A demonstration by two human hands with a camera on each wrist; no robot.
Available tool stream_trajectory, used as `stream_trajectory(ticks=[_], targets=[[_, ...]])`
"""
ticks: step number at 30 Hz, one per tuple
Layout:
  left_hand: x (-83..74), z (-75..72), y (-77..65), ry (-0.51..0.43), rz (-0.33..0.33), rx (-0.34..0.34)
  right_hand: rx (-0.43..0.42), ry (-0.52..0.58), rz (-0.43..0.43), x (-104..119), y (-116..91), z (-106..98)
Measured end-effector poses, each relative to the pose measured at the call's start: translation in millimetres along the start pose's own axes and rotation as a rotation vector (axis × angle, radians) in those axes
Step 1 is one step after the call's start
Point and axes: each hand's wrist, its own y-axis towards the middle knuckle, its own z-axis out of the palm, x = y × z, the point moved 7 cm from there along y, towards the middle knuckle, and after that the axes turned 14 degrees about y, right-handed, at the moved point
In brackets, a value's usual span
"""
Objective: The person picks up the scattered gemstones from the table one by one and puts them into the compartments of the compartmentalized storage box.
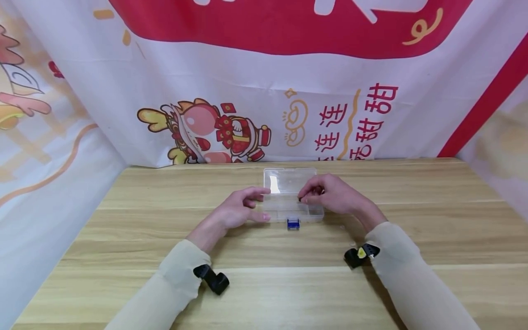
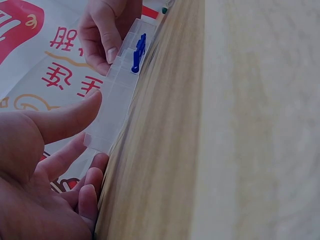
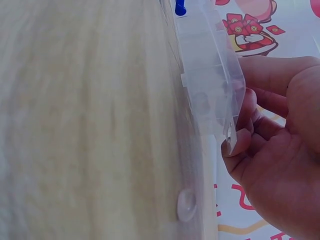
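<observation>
A clear plastic compartment box [image 1: 288, 220] lies on the table with its lid [image 1: 293, 181] raised at the back. Thumb and index finger of my left hand [image 1: 239, 208] reach out to the box's left end, fingertips at its front and back corners. At the right side of the box, my right hand [image 1: 334, 195] pinches a small dark piece [image 1: 299, 199] between thumb and forefinger, over the compartments; the fingers hide most of it. Just in front of the box is a small blue plastic piece [image 1: 293, 224], also seen in the left wrist view.
A small clear droplet-like piece [image 3: 186, 205] lies on the wooden table [image 1: 280, 293] right of the box. In the left wrist view, a tiny green item [image 2: 164, 10] shows beyond the box. A printed cloth [image 1: 247, 68] hangs behind the table.
</observation>
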Motion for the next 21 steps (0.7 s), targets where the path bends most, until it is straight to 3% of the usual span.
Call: stream_trajectory(ticks=[12,21], targets=[[1.3,-1.7,0.1,0.005,-0.017,-0.010,-0.002,-0.009,-0.035,3.8,0.3,-0.3],[0.9,-1.0,-0.6,-0.002,0.002,0.001,-0.038,-0.034,-0.003,6.6,-7.6,-6.4]])
